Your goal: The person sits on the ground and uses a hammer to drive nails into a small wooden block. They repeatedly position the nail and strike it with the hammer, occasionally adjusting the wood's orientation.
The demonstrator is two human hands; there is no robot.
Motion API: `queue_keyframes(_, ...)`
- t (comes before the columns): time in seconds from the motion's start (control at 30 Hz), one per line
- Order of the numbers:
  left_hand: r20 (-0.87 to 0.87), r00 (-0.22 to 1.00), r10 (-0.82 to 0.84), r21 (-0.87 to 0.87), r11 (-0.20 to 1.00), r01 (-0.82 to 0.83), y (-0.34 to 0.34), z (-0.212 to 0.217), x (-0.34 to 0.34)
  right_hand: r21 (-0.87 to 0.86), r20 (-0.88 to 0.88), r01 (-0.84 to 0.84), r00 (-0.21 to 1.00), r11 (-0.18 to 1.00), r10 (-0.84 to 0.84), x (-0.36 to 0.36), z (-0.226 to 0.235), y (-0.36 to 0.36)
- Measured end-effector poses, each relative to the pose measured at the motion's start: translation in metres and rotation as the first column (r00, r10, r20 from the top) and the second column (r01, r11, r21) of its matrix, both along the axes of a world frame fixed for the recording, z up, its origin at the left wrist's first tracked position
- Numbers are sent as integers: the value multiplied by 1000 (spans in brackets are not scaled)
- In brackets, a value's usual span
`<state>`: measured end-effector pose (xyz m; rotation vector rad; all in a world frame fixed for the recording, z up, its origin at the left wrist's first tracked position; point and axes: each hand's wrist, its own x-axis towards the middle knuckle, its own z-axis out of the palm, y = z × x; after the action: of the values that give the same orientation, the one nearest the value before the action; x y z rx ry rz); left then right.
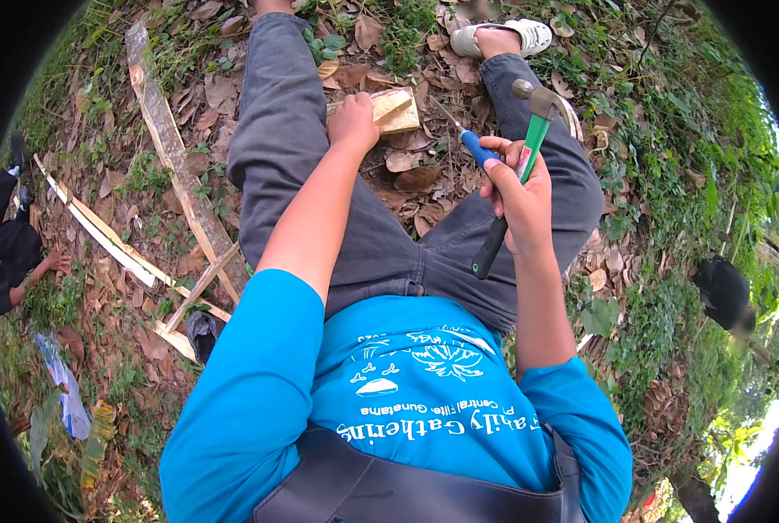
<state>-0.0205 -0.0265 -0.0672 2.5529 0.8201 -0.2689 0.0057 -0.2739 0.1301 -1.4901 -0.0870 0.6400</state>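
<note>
My left hand (354, 124) is closed over a short pale block of wood (403, 118) on the leaf litter between my legs. A narrower wood piece (391, 106) lies on top of it, running under my fingers. In my right hand (523, 190), raised above my left thigh's opposite side, are two tools. One is a claw hammer (536, 139) with a green shaft and black grip, head up. The other, between thumb and fingers, has a blue handle and thin metal shaft, like a screwdriver (476, 146); its tip points toward the block, apart from it.
A long bark-covered plank (164, 122) lies left of my leg, crossed by a thin stick (201, 288). Pale split strips (102, 228) lie farther left, near another person's hand (56, 261). A plastic bag (65, 388) is at lower left, a dark object (722, 292) at right.
</note>
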Motion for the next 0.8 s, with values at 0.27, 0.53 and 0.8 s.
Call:
queue_keyframes(0.27,45,998,-38,-82,996,42,2,4,-1,-12,-51,-16,999,1000,16,-7,-25,15)
queue_keyframes(0.53,152,988,-38,-189,980,66,9,-4,-3,-45,-54,-1,999,999,-1,-1,-48,46)
queue_keyframes(0.8,143,988,-55,-227,970,86,15,-13,0,-133,-66,-15,998,991,6,2,-43,51)
